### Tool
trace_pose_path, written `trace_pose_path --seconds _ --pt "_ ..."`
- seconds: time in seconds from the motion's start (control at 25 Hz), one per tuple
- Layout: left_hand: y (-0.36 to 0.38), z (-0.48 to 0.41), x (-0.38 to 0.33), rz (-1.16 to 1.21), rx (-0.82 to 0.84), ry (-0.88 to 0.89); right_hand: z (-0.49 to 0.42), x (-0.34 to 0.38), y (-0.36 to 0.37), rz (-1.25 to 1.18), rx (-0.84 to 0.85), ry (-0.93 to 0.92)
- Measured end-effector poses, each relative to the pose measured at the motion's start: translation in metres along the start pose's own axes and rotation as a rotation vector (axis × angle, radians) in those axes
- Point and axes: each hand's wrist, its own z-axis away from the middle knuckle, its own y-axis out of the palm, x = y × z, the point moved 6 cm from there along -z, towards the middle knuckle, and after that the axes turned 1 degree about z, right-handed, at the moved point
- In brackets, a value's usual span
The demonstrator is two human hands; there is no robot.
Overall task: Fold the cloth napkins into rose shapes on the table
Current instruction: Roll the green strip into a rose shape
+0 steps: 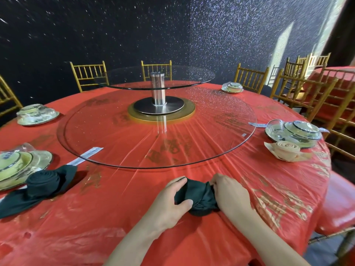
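A dark green cloth napkin (pixel 196 196) lies rolled into a thick bundle on the red table (pixel 119 198) near its front edge. My left hand (pixel 171 200) wraps around the bundle's left side, thumb underneath. At the roll's right end my right hand (pixel 229 192) pinches the cloth with its fingertips. A finished dark green rose napkin (pixel 43 184) with spread leaves sits at the left. A beige rose napkin (pixel 286 151) sits at the right.
A large glass turntable (pixel 134 148) covers the table's middle, with a smaller raised glass disc (pixel 192 75) on a steel post. Wrapped dish sets stand at left (pixel 37 114), near left (pixel 17 166), right (pixel 295 131) and far right (pixel 232 87). Gold chairs (pixel 88 74) ring the table.
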Motion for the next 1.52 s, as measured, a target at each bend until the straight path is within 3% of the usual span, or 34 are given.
trace_pose_path --seconds 0.08,0.24,0.28,0.36,0.48,0.64,0.84,1.0,1.2,1.4,1.52 --pt "0.003 0.0 0.001 -0.044 0.021 -0.008 0.004 0.003 0.001 0.012 0.005 -0.042" --pt "0.003 0.0 -0.003 -0.18 0.073 0.001 0.017 0.001 -0.026 -0.43 -0.295 -0.297" --pt "0.001 0.0 -0.005 -0.237 0.063 0.013 0.022 0.004 -0.03 -0.491 -0.306 -0.389" --pt "-0.003 0.004 -0.013 -0.443 0.042 0.055 0.035 0.011 -0.025 -0.513 -0.21 -0.515" --pt "-0.001 0.009 -0.028 -0.697 0.058 0.229 0.045 0.007 -0.011 -0.551 -0.067 -0.537" --pt "0.009 0.013 -0.02 -0.727 0.16 0.293 0.047 -0.003 0.004 -0.47 0.082 -0.548" --pt "0.006 0.0 -0.018 -0.561 0.047 0.294 0.041 -0.001 -0.002 -0.449 0.044 -0.472" --pt "-0.012 -0.01 -0.029 -0.269 0.058 0.213 0.024 -0.004 -0.017 -0.646 0.082 -0.333" --pt "-0.014 -0.02 -0.02 -0.186 0.037 0.031 0.018 0.006 -0.02 -0.545 0.142 -0.219" --pt "-0.016 -0.029 -0.024 -0.474 -0.045 -0.149 -0.004 0.004 -0.012 -0.429 0.162 -0.011" --pt "-0.017 -0.029 -0.029 -0.602 -0.151 -0.094 -0.008 0.003 -0.004 -0.472 0.194 0.012"
